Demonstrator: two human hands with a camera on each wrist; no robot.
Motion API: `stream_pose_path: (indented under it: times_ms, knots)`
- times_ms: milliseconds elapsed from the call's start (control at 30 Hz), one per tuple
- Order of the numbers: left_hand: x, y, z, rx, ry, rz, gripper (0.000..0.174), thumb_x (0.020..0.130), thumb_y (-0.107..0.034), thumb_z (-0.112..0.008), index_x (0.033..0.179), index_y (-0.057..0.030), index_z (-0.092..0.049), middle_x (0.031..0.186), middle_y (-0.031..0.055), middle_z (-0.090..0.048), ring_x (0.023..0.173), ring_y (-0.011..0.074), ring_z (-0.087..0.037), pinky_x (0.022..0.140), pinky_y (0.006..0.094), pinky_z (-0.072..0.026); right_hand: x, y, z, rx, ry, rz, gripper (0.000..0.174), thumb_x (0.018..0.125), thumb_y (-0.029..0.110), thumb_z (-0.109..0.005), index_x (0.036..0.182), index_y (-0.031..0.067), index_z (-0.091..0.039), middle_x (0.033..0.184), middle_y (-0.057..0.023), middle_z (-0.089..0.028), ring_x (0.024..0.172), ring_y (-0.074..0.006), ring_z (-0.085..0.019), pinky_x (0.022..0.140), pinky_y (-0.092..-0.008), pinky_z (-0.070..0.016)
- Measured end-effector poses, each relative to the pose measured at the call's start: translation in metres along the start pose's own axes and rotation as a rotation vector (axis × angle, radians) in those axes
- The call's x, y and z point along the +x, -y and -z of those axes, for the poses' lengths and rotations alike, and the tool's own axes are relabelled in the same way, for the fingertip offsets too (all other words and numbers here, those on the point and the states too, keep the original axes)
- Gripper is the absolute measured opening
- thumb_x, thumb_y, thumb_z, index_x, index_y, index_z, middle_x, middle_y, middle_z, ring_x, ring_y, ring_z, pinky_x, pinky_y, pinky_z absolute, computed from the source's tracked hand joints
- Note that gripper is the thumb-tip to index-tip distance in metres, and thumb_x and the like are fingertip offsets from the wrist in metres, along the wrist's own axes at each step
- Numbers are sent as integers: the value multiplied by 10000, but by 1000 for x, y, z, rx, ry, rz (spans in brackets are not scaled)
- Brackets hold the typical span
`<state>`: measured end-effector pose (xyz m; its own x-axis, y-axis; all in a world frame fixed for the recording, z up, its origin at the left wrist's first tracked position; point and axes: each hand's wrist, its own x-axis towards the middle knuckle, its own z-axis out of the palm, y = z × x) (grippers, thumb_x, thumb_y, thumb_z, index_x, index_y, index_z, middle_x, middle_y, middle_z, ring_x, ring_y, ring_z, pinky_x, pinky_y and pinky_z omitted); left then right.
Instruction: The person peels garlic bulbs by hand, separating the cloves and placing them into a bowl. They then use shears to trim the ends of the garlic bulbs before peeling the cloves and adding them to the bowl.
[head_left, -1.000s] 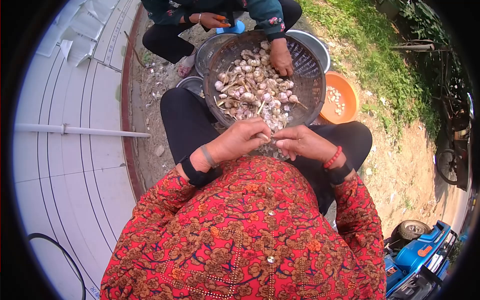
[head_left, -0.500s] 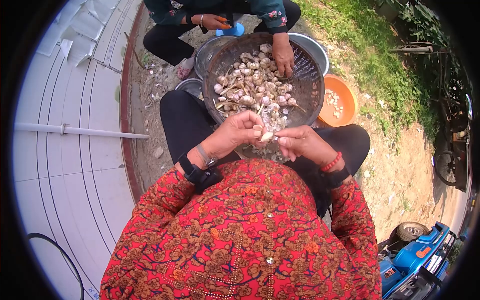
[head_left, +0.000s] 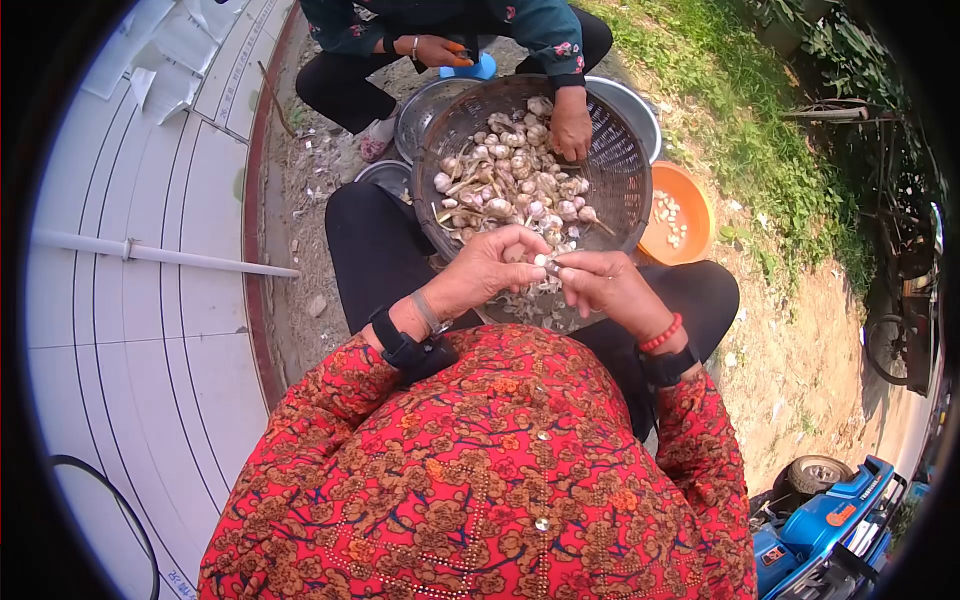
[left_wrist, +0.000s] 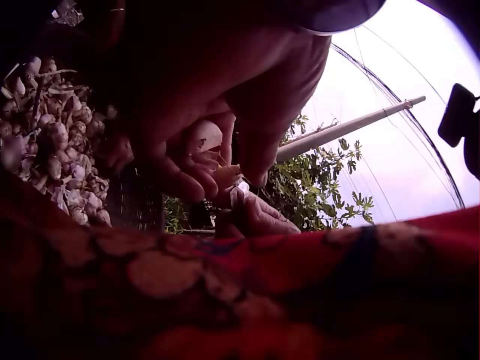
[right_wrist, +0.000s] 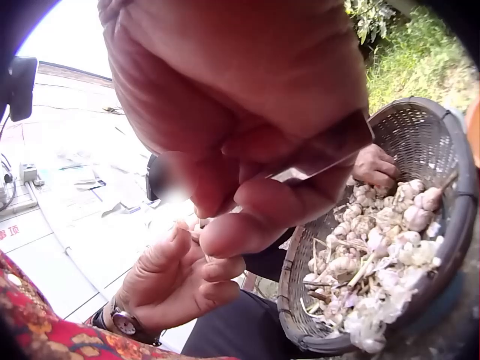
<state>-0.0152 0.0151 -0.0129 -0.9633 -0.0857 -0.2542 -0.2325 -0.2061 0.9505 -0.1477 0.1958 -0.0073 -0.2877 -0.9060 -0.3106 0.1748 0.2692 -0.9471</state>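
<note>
In front of the red flowered shirt, my left hand pinches a pale garlic clove between thumb and fingers. A second clove lies within its curled fingers in the left wrist view. My right hand grips a small metal blade, its flat end sticking out past the fingers. Thumb and fingertips of that hand meet the pinched clove at its side. Just beyond both hands stands a wicker basket of garlic bulbs, with loose skins at its near side.
Another person's hand reaches into the basket; their other hand is near a blue object. An orange basin with peeled cloves stands right of the basket. Metal basins sit around it. A blue vehicle is at lower right.
The clove in my left fingers came into clear view, then turned more end-on. My right hand stays against it. The other person's hand remains in the basket.
</note>
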Motion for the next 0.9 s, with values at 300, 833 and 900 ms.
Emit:
stream_pose_path:
  times_ms: [300, 833, 900]
  knots:
    - [5, 9, 10, -184, -39, 23, 209, 956, -220, -545, 1074, -52, -580, 860, -11, -582, 717, 54, -538, 655, 205, -462, -3, 11, -9, 140, -9, -35, 253, 941, 145, -543, 1121, -12, -628, 681, -17, -587, 537, -70, -543, 488, -195, -441]
    - [-6, 4, 18, -423, 35, 113, 168, 917, -117, -585, 1063, -36, -569, 941, 39, -627, 806, 101, -622, 748, 234, -525, 0, -1, -5, -64, 57, 55, 289, 935, 144, -549, 1182, -3, -583, 770, -1, -593, 623, -63, -569, 551, -215, -459]
    - [-7, 6, 19, -444, 45, 126, 165, 918, -121, -586, 1058, -35, -570, 939, 40, -627, 809, 100, -621, 748, 232, -523, 0, -3, -5, -22, 61, 17, 290, 939, 145, -544, 1187, -1, -583, 768, -2, -599, 629, -63, -572, 555, -215, -463]
